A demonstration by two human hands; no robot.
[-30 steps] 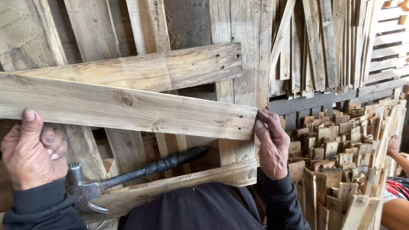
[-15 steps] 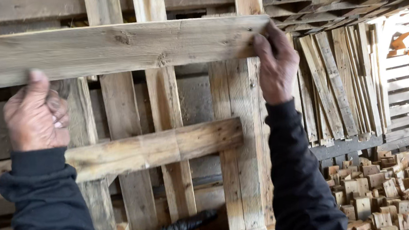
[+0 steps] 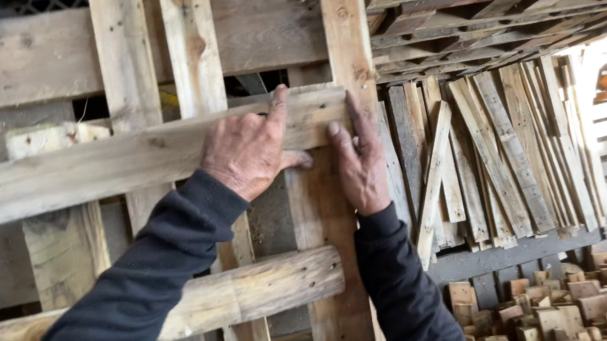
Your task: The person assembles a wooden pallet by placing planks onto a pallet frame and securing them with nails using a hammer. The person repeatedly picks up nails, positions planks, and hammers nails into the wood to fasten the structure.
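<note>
- We see left hand (image 3: pixel 247 152) and right hand (image 3: pixel 358 164) close together, both flat, fingers spread, pressing the right end of a slanted plank (image 3: pixel 123 163) on the wooden pallet (image 3: pixel 343 36).
- Loose boards (image 3: pixel 493 149) lean right.

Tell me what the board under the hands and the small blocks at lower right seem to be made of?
The board looks like rough, unfinished wood: pale grain, knots, nail holes, weathered grey patches. The small blocks also seem raw sawn wood, pale tan with square-cut faces. No paint or varnish shows on either.
</note>
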